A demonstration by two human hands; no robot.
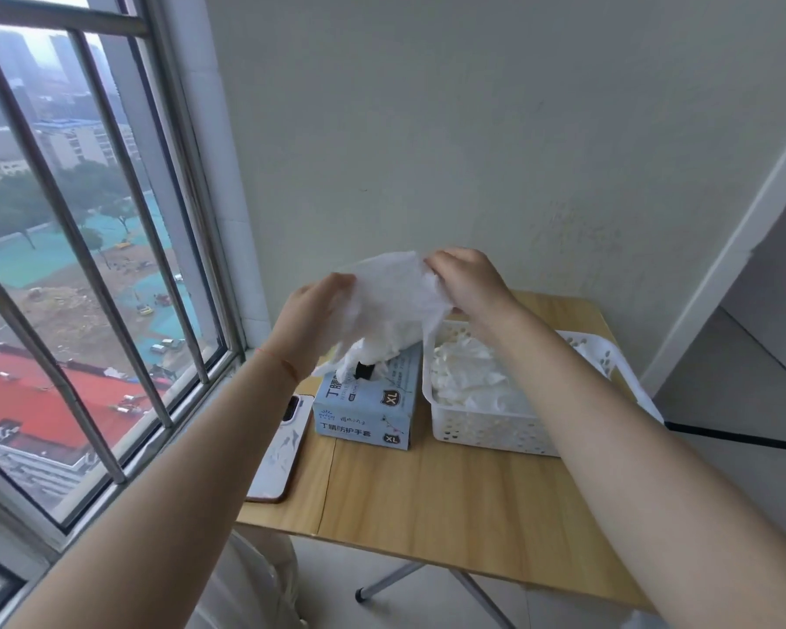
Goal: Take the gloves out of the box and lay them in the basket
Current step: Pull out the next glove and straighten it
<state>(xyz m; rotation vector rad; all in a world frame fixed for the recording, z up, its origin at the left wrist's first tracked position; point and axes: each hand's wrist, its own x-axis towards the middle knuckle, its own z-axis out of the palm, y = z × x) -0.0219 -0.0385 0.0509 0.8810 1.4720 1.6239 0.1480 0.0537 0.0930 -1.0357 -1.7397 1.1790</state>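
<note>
A white glove [393, 301] hangs in the air above the blue glove box [366, 401], stretched between both hands. My left hand [312, 320] pinches its left edge and my right hand [466, 279] pinches its upper right edge. The glove's fingers dangle down over the box's top opening. To the right of the box stands a white perforated basket [486, 429] with several white gloves [473, 379] piled inside. Box and basket sit side by side on the wooden table [427, 492].
A phone in a white case [280, 451] lies at the table's left edge, next to the box. A barred window runs along the left, a plain wall stands behind the table. A white rounded object [250, 583] sits below the table's front edge.
</note>
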